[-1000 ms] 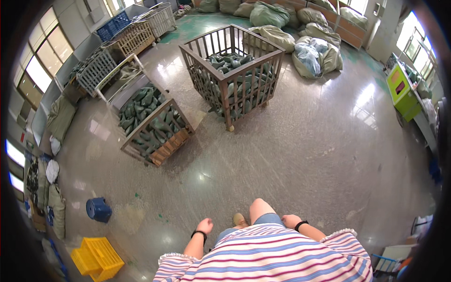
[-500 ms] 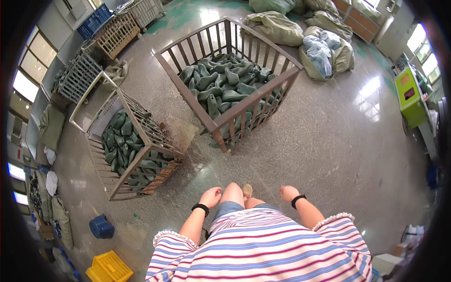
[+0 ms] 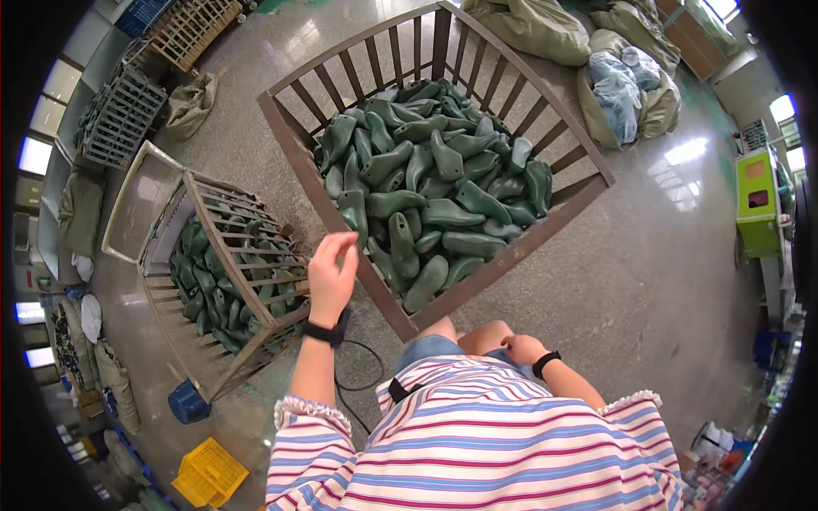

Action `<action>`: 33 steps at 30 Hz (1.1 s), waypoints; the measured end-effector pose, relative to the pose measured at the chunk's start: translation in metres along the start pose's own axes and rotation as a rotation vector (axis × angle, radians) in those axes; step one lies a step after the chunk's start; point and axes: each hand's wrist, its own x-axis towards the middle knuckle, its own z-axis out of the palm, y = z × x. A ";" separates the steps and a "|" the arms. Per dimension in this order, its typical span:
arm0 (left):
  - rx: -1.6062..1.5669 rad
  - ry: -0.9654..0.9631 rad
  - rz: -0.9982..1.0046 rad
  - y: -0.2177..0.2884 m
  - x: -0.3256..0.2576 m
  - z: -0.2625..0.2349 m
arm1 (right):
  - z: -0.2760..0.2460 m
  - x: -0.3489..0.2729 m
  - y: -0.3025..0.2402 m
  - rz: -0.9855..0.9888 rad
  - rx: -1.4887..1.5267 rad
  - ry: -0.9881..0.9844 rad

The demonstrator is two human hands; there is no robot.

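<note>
Right hand point(image 3: 521, 347) half-hidden, perhaps empty, near crate point(image 3: 400, 319).

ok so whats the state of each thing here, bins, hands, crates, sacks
large slatted bin: upright, open-topped, heaped with green shoe lasts
smaller slatted bin: tipped on its side, partly filled with green lasts
left hand: raised, open, empty, by the large bin's near rim
right hand: low at the thigh, empty
yellow crate: on the floor, contents not visible
sacks: stuffed full, lying on the floor
</note>
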 end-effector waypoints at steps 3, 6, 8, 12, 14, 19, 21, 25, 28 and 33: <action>0.271 -0.200 0.041 -0.013 0.055 0.039 | -0.018 -0.003 -0.006 -0.019 0.104 0.048; 0.866 -0.656 -0.177 -0.027 0.088 0.098 | -0.029 -0.004 0.000 0.044 0.312 0.198; 1.024 -0.903 -0.347 -0.045 0.098 0.135 | -0.034 -0.002 0.007 0.104 0.354 0.259; 1.113 -0.902 -0.553 -0.091 0.089 0.168 | -0.038 -0.009 0.019 0.217 0.389 0.307; 1.071 -0.875 -0.682 -0.100 0.079 0.171 | -0.029 -0.015 0.028 0.248 0.450 0.315; 0.976 -0.629 -0.677 -0.103 0.085 0.172 | -0.005 -0.019 0.049 0.229 0.366 0.229; 1.042 -0.692 -0.465 -0.092 0.095 0.168 | -0.008 -0.021 0.050 0.186 0.323 0.184; 1.049 -0.688 0.000 -0.073 0.107 0.146 | -0.029 -0.021 0.041 0.201 0.351 0.243; 0.931 -0.645 0.353 -0.037 0.116 0.126 | -0.033 -0.017 0.041 0.200 0.449 0.287; 0.822 -0.600 0.628 0.023 0.124 0.117 | -0.028 -0.018 0.043 0.216 0.447 0.286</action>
